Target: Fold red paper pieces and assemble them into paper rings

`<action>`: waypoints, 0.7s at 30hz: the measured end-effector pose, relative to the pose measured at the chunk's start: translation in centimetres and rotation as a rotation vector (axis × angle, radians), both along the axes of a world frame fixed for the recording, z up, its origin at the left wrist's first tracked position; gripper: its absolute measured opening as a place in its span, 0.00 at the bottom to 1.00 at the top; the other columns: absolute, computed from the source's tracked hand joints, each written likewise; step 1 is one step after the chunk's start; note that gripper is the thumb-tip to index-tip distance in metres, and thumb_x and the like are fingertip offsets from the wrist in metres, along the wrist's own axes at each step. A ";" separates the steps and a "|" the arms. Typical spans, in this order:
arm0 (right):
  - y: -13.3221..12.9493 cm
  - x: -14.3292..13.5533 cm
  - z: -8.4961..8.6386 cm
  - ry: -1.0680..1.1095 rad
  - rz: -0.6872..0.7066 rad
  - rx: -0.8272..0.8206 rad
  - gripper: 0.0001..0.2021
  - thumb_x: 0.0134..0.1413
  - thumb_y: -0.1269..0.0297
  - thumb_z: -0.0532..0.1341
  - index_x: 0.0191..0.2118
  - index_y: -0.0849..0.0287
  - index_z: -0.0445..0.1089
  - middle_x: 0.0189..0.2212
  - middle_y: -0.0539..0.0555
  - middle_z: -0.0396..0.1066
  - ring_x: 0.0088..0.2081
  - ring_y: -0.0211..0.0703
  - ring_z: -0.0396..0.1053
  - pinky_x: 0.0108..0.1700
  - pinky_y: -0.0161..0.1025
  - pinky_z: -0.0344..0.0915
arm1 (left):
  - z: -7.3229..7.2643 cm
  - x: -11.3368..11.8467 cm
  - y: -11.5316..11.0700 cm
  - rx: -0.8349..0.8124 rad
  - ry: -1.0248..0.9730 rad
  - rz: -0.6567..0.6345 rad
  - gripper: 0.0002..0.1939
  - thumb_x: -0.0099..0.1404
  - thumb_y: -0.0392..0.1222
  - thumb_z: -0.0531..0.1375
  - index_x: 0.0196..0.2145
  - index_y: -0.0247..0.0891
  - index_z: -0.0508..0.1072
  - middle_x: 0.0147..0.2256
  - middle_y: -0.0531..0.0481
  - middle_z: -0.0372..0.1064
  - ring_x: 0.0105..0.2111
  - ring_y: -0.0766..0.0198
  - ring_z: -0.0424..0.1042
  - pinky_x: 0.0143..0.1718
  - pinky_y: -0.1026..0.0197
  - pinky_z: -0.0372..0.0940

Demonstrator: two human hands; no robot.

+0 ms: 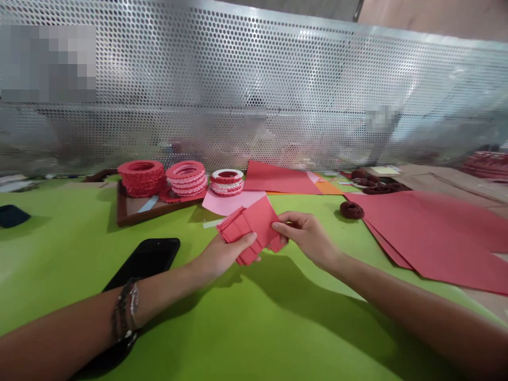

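Red rectangular paper pieces (260, 219), fanned, long axis slanting far-right; left hand (220, 253) clamps left part, right hand (309, 237) pinches right edge.

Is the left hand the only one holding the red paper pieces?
No, the right hand also grips the red paper pieces, pinching an edge opposite the left hand.

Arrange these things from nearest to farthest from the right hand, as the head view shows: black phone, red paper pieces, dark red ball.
1. Red paper pieces: held in the right hand.
2. Dark red ball: just right of it.
3. Black phone: far to its left.
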State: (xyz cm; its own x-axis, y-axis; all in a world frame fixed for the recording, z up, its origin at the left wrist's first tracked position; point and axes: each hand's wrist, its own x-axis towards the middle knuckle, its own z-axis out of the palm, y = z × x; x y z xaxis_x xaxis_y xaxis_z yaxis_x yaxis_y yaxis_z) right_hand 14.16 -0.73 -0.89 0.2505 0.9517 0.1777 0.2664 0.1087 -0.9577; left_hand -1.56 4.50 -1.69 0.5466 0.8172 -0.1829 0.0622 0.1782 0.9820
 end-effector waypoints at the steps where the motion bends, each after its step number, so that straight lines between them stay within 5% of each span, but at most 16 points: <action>1: 0.0 0.0 -0.1 0.026 -0.024 -0.003 0.08 0.40 0.65 0.62 0.19 0.61 0.65 0.12 0.44 0.63 0.16 0.29 0.60 0.21 0.29 0.59 | -0.1 0.0 0.0 0.000 0.000 0.001 0.03 0.54 0.36 0.59 0.27 0.35 0.72 0.26 0.49 0.74 0.21 0.63 0.72 0.27 0.63 0.66; 12: 0.1 0.1 -0.2 0.033 0.099 -0.106 0.12 0.39 0.58 0.62 0.21 0.63 0.69 0.17 0.50 0.69 0.19 0.32 0.64 0.26 0.34 0.62 | -0.4 0.0 0.2 0.022 -0.062 -0.043 0.04 0.54 0.36 0.60 0.30 0.36 0.72 0.25 0.50 0.74 0.22 0.65 0.72 0.27 0.65 0.67; 21: 1.1 2.9 -0.5 -0.328 0.067 -0.155 0.14 0.47 0.58 0.53 0.18 0.61 0.61 0.15 0.46 0.60 0.19 0.30 0.57 0.24 0.31 0.55 | -1.5 0.2 1.3 0.047 -0.191 0.110 0.10 0.54 0.38 0.60 0.35 0.35 0.71 0.30 0.48 0.74 0.25 0.63 0.73 0.29 0.63 0.68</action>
